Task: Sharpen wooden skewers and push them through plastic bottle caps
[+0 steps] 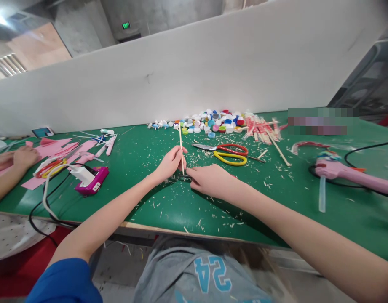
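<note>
My left hand (169, 163) is closed around a thin wooden chopstick (180, 135), which stands nearly upright with its lower end toward me. Close beside it, my right hand (209, 180) has its fingers curled round a small dark tool (185, 176) that meets the chopstick near its lower end. Most of that tool is hidden by the fingers, so its exact kind cannot be made out. Pale wood shavings lie scattered around both hands. Just beyond my right hand rest scissors (231, 149) with one red and one yellow handle, blades apart.
Coloured bottle caps (211, 123) are heaped against the white partition (194, 71). Wrapped chopsticks (261, 129) lie to their right. A pink glue gun (342, 169) is at far right. At left are a magenta power socket (92, 182), cables, pink sheets and another person's hands (25, 158).
</note>
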### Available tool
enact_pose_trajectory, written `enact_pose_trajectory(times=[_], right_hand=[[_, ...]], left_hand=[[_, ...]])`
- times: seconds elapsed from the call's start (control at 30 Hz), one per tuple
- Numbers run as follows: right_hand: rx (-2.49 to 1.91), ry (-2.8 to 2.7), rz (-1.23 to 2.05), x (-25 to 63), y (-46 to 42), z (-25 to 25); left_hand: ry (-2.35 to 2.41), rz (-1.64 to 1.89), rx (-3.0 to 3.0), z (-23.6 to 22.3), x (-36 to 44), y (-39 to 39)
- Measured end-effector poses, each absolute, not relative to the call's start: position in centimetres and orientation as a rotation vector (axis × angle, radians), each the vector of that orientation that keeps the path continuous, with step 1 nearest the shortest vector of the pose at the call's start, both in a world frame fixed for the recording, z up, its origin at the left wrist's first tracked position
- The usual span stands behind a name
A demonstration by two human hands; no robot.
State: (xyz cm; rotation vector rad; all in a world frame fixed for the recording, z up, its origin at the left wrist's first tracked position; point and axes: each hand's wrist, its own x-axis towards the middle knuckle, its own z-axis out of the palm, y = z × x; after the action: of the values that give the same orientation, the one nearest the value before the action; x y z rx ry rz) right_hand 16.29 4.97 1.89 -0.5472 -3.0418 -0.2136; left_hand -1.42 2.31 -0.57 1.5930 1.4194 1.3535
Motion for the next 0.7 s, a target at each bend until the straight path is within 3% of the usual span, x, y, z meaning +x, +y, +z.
enact_pose_trajectory(times=[0.7], right_hand=[[-0.73,-3.093,-0.273,16.02,4.78,2.75]], left_hand=[[1.397,1.354,1.599,-0.53,-1.39,2.26]])
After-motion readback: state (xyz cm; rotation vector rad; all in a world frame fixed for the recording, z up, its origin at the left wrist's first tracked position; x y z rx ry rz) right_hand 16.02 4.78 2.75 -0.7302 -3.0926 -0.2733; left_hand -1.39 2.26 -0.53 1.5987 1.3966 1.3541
